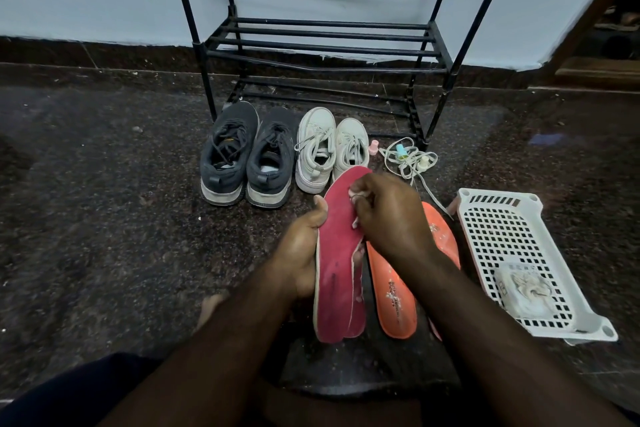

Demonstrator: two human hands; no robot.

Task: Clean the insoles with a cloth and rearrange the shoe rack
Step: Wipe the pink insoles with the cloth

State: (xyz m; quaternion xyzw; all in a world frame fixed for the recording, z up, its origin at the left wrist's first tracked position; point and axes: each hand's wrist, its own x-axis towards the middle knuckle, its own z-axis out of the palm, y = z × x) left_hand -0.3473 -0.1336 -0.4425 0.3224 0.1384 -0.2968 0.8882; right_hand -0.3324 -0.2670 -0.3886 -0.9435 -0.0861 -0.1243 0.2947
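Red insole (337, 253) held upright at centre, left hand (301, 253) curled round its 9 o'clock edge, right hand (388, 215) pinching a small pale cloth (356, 196) against its upper face. Risk: insole buckling or slipping loose under hard rubbing, or knocking the orange insole (391, 295) at 3 o'clock. White basket (498, 239) close beyond it; open floor (121, 218) toward 9 o'clock; shoe rack (322, 45) at 12 o'clock.

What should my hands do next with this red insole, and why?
Probably draw the right hand, which pinches a small whitish cloth near the toe, down the red insole toward the heel. The left hand grips its edge, and dark marks show lower down.
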